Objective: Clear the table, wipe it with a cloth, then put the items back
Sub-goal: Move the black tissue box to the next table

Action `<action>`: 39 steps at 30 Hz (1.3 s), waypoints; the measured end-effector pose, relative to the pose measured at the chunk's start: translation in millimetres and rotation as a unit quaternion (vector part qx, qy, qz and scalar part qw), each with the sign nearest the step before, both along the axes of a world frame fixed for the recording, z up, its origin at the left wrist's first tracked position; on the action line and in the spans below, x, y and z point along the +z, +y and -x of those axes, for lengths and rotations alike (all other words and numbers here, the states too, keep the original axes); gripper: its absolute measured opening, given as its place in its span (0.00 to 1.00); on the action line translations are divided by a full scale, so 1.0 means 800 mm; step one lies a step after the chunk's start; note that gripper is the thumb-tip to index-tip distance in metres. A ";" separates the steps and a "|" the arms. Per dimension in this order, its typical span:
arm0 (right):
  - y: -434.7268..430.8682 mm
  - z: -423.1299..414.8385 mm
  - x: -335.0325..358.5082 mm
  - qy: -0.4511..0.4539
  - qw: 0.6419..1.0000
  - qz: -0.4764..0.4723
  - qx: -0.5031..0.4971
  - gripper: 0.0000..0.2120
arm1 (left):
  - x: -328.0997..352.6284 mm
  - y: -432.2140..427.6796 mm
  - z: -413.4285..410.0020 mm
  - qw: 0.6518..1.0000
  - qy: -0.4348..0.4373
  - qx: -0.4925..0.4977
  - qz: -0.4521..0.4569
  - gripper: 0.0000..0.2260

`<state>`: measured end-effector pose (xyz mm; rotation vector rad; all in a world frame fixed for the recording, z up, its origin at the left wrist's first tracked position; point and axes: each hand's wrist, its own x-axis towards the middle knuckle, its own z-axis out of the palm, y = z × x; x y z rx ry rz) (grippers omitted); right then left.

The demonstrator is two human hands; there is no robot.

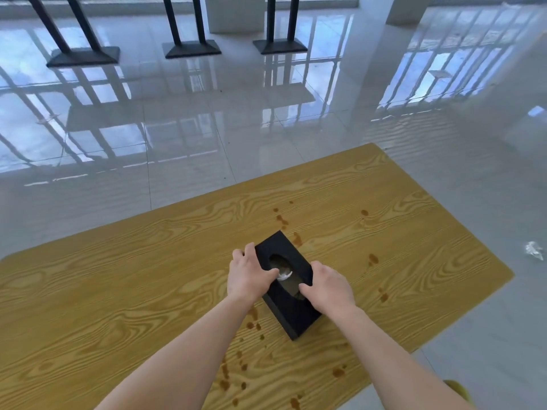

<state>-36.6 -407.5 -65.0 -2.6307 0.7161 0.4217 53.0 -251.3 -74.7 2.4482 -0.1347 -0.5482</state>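
A black tissue box (291,316) lies on the wooden table (118,276), slightly right of the middle, with an oval opening on top where a white tissue (284,275) shows. My left hand (250,276) grips the box's left side, thumb by the opening. On the box's right side near its front rests my right hand (328,288), fingers curled over the top. Brown spill stains (281,220) dot the table around and in front of the box. No cloth is in view.
A glossy tiled floor (236,128) surrounds the table. Black table bases (192,48) stand at the far back. A crumpled white scrap (534,251) lies on the floor past the table's right edge. A yellow thing (457,390) shows at bottom right.
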 end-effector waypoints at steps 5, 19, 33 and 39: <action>0.004 0.000 0.002 -0.016 1.000 0.014 0.002 0.13 | 0.002 -0.004 0.000 1.000 -0.019 0.024 0.000 0.34; 0.096 -0.036 0.042 -0.079 0.993 0.011 0.083 0.12 | 0.036 0.105 -0.006 0.991 -0.095 0.098 0.004 0.34; 0.345 -0.102 0.077 -0.124 0.951 -0.034 0.281 0.11 | 0.071 0.376 0.017 0.946 -0.150 0.288 -0.001 0.34; 0.461 -0.115 0.077 -0.128 0.922 -0.049 0.361 0.11 | 0.075 0.488 0.043 0.916 -0.149 0.372 -0.010 0.34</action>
